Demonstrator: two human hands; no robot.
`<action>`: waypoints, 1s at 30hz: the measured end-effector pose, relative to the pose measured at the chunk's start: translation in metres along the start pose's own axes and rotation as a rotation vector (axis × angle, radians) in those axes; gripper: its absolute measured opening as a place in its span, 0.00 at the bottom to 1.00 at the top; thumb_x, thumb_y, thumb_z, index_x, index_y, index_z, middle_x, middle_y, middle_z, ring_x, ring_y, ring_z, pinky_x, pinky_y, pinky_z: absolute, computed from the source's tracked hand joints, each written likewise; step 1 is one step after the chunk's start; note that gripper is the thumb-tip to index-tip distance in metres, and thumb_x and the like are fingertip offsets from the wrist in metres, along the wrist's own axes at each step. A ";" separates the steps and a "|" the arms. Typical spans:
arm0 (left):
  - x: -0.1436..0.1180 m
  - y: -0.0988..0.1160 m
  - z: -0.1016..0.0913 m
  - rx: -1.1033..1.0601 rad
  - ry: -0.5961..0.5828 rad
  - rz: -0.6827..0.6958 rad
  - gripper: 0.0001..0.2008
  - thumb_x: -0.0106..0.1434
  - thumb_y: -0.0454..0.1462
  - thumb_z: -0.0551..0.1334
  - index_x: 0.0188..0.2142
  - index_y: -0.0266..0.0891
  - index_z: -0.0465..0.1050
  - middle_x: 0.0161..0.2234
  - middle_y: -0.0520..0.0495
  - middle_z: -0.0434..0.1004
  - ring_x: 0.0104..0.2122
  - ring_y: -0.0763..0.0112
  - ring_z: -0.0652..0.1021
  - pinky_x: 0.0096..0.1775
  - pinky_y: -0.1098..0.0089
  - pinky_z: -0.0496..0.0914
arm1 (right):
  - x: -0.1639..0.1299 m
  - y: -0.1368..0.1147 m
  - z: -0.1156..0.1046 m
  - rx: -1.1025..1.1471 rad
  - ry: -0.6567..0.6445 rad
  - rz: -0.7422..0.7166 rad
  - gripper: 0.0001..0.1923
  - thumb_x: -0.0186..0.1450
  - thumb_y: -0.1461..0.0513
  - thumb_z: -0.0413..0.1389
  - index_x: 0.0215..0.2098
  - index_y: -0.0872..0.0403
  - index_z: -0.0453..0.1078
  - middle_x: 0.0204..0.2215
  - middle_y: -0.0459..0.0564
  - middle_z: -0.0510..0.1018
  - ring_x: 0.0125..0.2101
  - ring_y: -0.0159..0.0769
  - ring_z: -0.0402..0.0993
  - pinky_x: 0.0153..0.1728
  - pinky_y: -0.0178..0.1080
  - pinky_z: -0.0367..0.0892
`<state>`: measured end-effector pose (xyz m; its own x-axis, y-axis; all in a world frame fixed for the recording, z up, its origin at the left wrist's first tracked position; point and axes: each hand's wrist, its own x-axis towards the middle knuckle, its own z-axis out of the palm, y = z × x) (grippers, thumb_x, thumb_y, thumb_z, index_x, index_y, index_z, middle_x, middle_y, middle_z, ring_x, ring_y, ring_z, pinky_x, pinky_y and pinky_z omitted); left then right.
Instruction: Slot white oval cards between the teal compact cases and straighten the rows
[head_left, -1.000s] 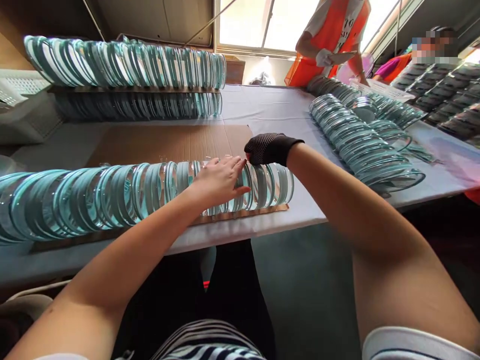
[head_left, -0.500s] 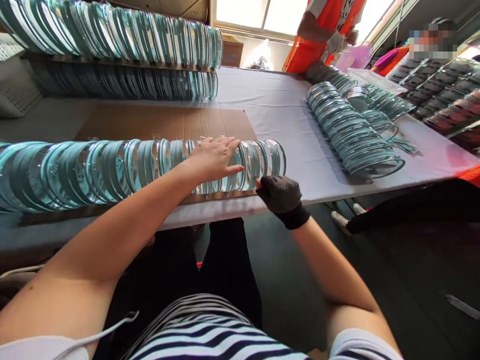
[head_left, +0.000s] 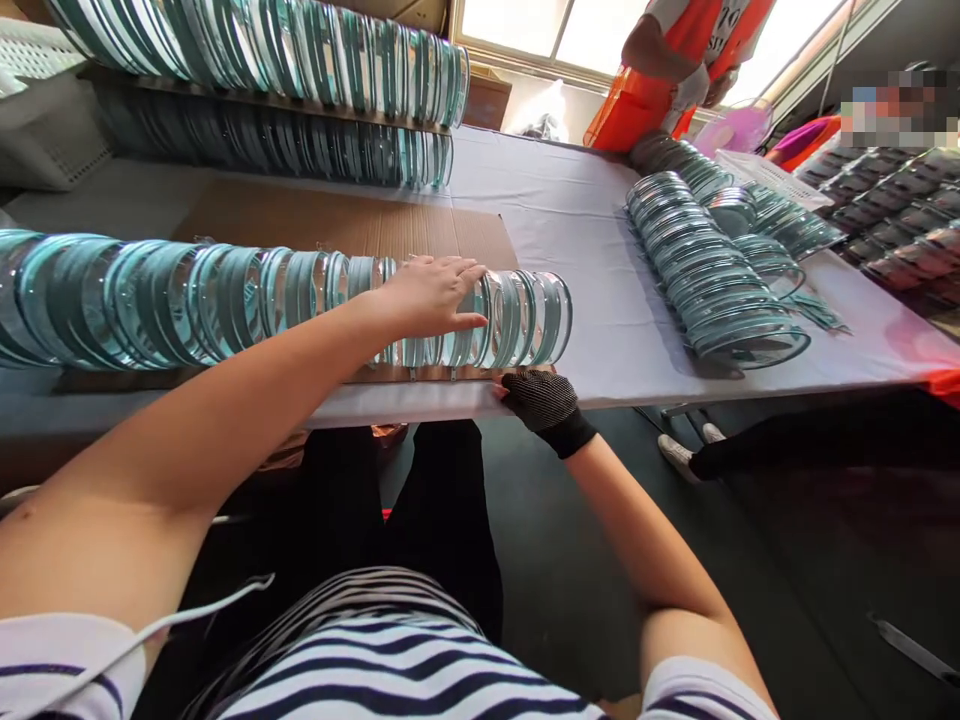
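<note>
Your left hand [head_left: 431, 297] lies flat, loose on glass discs [head_left: 262, 290] — your right hand [head_left: 541, 398], grip unclear, by the white table [head_left: 577, 240] — bright window [head_left: 517, 25] beyond.

Table: long, under a white cloth [head_left: 589, 225] whose fold drops over the near edge.
Cardboard: a brown sheet [head_left: 446, 225] flat on the cloth, left of the middle.
Near edge, left: a long row of glass lids [head_left: 296, 285] standing on their rims over cardboard, side by side.
Far edge, left: a darker row of lids [head_left: 285, 140], parallel to the near one.
Far left corner: a pale perforated crate [head_left: 82, 150].
Right part: a slanting row of leaning lids [head_left: 705, 270], its front end by the near edge; another row [head_left: 791, 220] toward the right edge; small loose pieces [head_left: 821, 312] between, too small to name.
</note>
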<state>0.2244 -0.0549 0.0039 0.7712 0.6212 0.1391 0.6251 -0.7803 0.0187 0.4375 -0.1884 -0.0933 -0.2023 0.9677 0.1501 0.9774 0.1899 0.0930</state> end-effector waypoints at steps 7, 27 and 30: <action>0.024 0.019 -0.003 -0.009 0.044 0.089 0.43 0.65 0.60 0.51 0.70 0.40 0.43 0.71 0.41 0.44 0.69 0.52 0.48 0.65 0.56 0.46 | 0.065 0.060 -0.085 -0.040 0.255 0.184 0.20 0.70 0.56 0.44 0.47 0.54 0.76 0.43 0.57 0.80 0.41 0.41 0.74 0.38 0.37 0.62; 0.037 0.031 0.002 -0.051 -0.021 0.081 0.35 0.62 0.57 0.56 0.67 0.58 0.52 0.63 0.51 0.63 0.60 0.55 0.63 0.59 0.58 0.55 | 0.096 0.069 -0.111 -0.147 -0.006 0.054 0.12 0.62 0.58 0.54 0.36 0.56 0.76 0.31 0.53 0.80 0.33 0.38 0.76 0.32 0.34 0.60; 0.037 0.031 0.004 -0.059 -0.010 0.089 0.35 0.62 0.57 0.55 0.67 0.58 0.53 0.63 0.51 0.63 0.60 0.55 0.63 0.59 0.58 0.55 | 0.039 0.058 -0.071 -0.066 0.199 0.166 0.14 0.64 0.56 0.51 0.33 0.55 0.75 0.28 0.53 0.80 0.30 0.38 0.74 0.29 0.34 0.57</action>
<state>0.2731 -0.0558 0.0057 0.8248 0.5494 0.1333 0.5460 -0.8353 0.0647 0.4823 -0.1510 -0.0124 -0.0540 0.9320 0.3583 0.9934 0.0139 0.1136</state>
